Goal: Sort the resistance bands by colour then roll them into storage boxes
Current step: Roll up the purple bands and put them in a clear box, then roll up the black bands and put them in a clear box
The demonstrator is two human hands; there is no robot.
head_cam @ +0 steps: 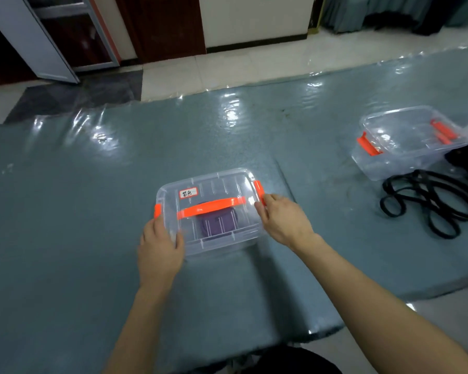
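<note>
While between two hands, one lidded box

So it's a grey-blue mat under shiny plastic wrap. A lidded clear box sits mid-mat, an open clear box is far right, and black bands are piled right at its near side.

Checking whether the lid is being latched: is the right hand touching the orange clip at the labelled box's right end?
Touching. In the head view the right hand pinches the lower end of the orange clip on the box.
</note>
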